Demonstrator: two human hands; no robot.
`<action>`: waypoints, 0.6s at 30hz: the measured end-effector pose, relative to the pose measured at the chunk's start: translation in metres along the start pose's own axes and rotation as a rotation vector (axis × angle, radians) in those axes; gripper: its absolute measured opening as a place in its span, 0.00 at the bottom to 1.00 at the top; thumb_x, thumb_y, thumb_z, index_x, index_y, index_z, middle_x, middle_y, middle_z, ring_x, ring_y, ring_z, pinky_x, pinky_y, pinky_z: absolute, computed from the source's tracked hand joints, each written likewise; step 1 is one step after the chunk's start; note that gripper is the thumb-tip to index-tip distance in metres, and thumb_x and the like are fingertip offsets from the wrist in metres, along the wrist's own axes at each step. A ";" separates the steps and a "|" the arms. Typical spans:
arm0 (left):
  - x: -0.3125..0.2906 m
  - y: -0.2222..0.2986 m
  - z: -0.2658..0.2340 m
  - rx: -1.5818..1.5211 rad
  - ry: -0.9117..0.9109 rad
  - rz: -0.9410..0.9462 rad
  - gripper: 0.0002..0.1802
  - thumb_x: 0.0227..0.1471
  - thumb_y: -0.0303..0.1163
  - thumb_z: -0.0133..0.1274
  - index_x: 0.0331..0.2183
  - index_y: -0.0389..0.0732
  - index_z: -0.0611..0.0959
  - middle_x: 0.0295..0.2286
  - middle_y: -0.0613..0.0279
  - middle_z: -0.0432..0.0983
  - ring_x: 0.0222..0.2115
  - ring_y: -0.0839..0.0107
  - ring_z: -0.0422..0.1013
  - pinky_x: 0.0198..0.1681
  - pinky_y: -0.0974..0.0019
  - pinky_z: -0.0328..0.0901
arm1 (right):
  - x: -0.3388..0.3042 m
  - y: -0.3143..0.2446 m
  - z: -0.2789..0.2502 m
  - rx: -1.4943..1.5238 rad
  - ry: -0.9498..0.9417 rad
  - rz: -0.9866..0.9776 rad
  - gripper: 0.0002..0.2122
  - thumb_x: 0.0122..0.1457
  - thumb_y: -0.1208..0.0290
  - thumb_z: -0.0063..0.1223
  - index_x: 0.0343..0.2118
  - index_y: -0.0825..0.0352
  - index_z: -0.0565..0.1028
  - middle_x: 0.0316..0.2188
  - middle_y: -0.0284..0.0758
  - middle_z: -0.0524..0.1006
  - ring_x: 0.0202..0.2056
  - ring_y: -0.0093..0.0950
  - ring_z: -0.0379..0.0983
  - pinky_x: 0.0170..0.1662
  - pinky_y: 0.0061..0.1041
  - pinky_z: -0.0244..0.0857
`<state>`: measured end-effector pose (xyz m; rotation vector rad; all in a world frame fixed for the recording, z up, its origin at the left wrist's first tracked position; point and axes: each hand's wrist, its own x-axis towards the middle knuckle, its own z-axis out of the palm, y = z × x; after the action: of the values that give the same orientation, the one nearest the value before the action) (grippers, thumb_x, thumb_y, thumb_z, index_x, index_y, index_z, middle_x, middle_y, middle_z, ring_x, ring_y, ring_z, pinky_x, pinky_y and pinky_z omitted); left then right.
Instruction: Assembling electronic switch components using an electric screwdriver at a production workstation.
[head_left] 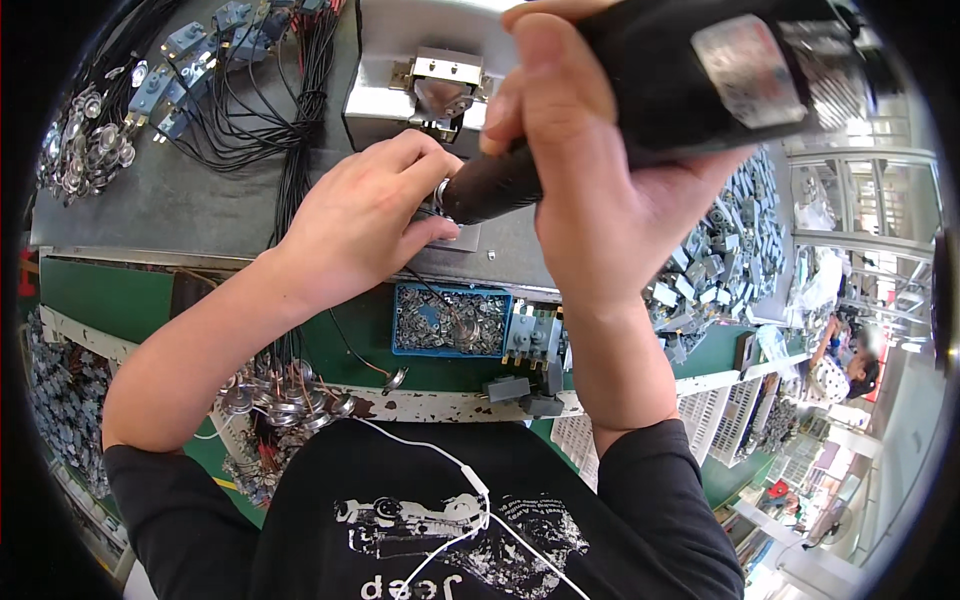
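My right hand (600,200) is wrapped round a black power screwdriver (655,90), which is tilted with its dark nose (495,188) pointing left and down. My left hand (365,210) is closed at that nose, its thumb and fingers around a small shiny metal part (442,196). A thin black wire runs by the fingers; the fingertips partly hide the part. Both hands are over the grey work surface, just in front of a metal fixture (447,68) with a shiny bracket. Below them lies a blue tray (395,330) of small metal pieces.
Bundled black wires (300,150) and grey-blue switch-like parts (185,40) lie at the far left, near round metal pieces (90,145). A heap of grey parts (725,245) covers the right. More switch-like parts (533,335) sit beside the tray. Another person (840,375) is at far right.
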<state>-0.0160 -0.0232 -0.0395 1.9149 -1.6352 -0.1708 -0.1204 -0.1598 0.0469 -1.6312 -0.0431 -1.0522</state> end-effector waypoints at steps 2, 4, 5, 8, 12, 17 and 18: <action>0.002 0.005 -0.003 0.005 0.008 0.002 0.24 0.51 0.35 0.66 0.48 0.42 0.77 0.43 0.60 0.74 0.44 0.55 0.74 0.46 0.54 0.70 | 0.003 -0.005 -0.007 -0.001 -0.015 -0.004 0.18 0.65 0.75 0.52 0.55 0.74 0.64 0.31 0.42 0.77 0.27 0.25 0.75 0.28 0.24 0.71; 0.002 0.006 -0.004 0.010 0.013 0.003 0.24 0.51 0.35 0.66 0.48 0.42 0.77 0.43 0.60 0.74 0.43 0.55 0.75 0.46 0.55 0.70 | 0.009 -0.004 -0.016 -0.002 -0.028 -0.006 0.18 0.65 0.75 0.52 0.55 0.74 0.64 0.30 0.42 0.77 0.27 0.25 0.75 0.28 0.25 0.71; 0.001 0.005 -0.003 0.005 0.017 -0.001 0.23 0.51 0.35 0.66 0.48 0.42 0.77 0.43 0.60 0.74 0.43 0.55 0.75 0.46 0.54 0.70 | 0.007 -0.004 -0.012 -0.001 -0.034 -0.007 0.18 0.65 0.75 0.52 0.55 0.74 0.64 0.30 0.42 0.77 0.27 0.25 0.75 0.28 0.25 0.71; 0.002 0.004 0.000 -0.014 0.023 -0.003 0.23 0.51 0.35 0.65 0.48 0.42 0.78 0.43 0.60 0.74 0.42 0.55 0.75 0.46 0.54 0.70 | 0.007 -0.009 -0.021 -0.005 -0.052 -0.012 0.17 0.66 0.74 0.51 0.55 0.74 0.64 0.30 0.42 0.77 0.26 0.25 0.75 0.28 0.25 0.71; 0.001 0.005 -0.002 -0.035 0.019 -0.020 0.23 0.51 0.35 0.65 0.48 0.43 0.78 0.43 0.60 0.74 0.42 0.55 0.75 0.45 0.54 0.70 | 0.007 -0.009 -0.020 0.004 -0.078 -0.016 0.17 0.66 0.73 0.50 0.54 0.75 0.65 0.30 0.42 0.77 0.26 0.25 0.74 0.28 0.25 0.71; 0.001 0.006 -0.003 -0.024 -0.003 -0.023 0.23 0.51 0.35 0.66 0.48 0.43 0.78 0.43 0.60 0.74 0.41 0.55 0.75 0.44 0.54 0.71 | 0.008 -0.012 -0.027 0.002 -0.104 -0.023 0.17 0.67 0.72 0.50 0.54 0.75 0.66 0.29 0.42 0.77 0.25 0.25 0.74 0.27 0.25 0.71; 0.001 0.006 -0.003 -0.028 -0.011 -0.025 0.23 0.51 0.35 0.66 0.48 0.43 0.78 0.43 0.60 0.73 0.41 0.56 0.75 0.44 0.54 0.71 | 0.008 -0.012 -0.028 0.001 -0.109 -0.024 0.17 0.67 0.72 0.50 0.54 0.75 0.66 0.29 0.42 0.77 0.25 0.25 0.74 0.27 0.25 0.71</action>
<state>-0.0194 -0.0237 -0.0336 1.9178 -1.6081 -0.2139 -0.1385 -0.1814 0.0601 -1.6896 -0.1352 -0.9805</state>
